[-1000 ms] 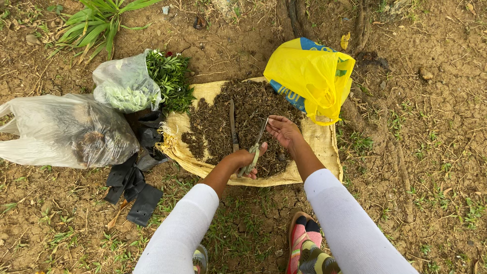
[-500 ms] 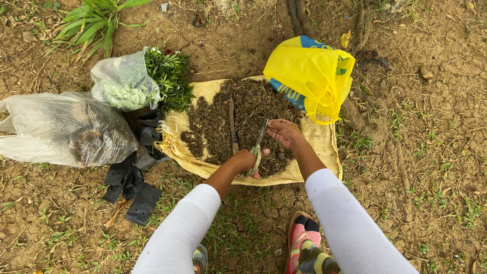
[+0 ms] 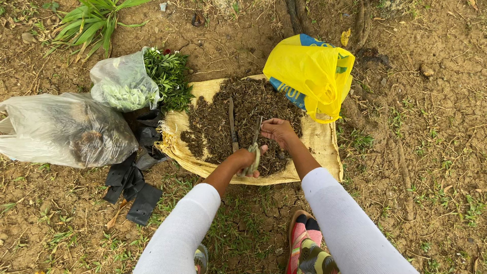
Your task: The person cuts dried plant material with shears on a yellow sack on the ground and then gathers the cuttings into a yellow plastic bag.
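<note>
Both hands stay put: left hand [image 3: 245, 158] grips half-hidden scissors [image 3: 253, 151], right hand [image 3: 276, 129] pinches an unclear stem.

Soft, even daylight falls from overhead with only faint shadows. Focus is sharp throughout. Edges bend slightly.

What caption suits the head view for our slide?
Left hand grips pruning shears; right hand hovers over soil heap on yellow sack.
</note>
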